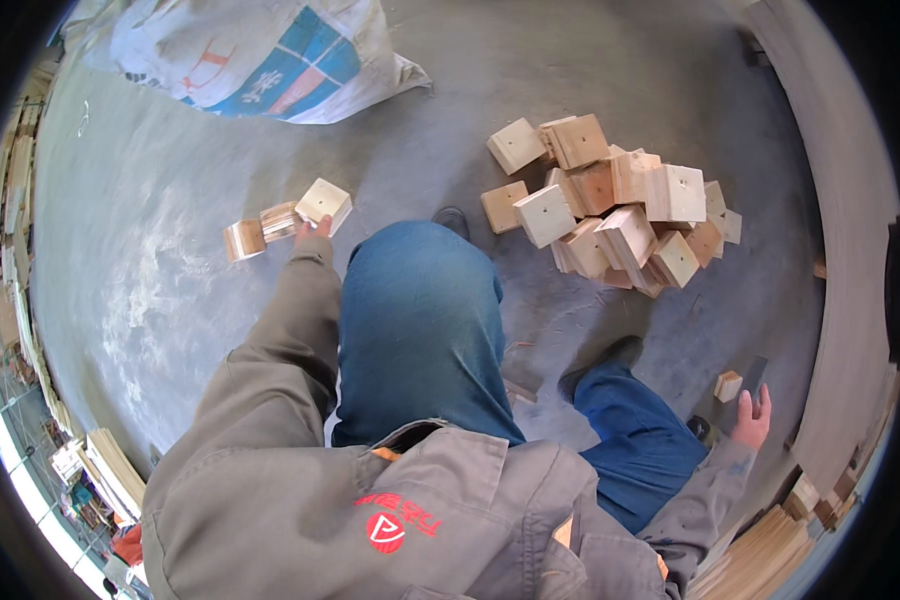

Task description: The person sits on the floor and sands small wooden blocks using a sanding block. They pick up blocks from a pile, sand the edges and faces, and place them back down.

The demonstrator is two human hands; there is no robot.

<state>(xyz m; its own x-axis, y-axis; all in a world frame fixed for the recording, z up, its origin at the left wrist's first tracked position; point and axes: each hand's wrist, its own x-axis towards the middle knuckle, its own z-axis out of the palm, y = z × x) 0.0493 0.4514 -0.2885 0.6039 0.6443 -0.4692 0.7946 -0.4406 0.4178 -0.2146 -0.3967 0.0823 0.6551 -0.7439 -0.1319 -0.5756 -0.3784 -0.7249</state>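
My left hand grips the near edge of a square wooden block with a small dark mark in the middle of its top face. That block sits at the right end of a short row, beside a stack of thin wooden pieces and another wooden block. Over on the right, my right hand has a dark grey flat piece between thumb and fingers; its kind cannot be made out. Just left of it, a small wooden block lies on the floor.
A heap of square wooden blocks lies ahead to the right. At the far left stands a white woven sack with blue printing. A long pale board runs along the right side, and stacked wood strips lie at lower right.
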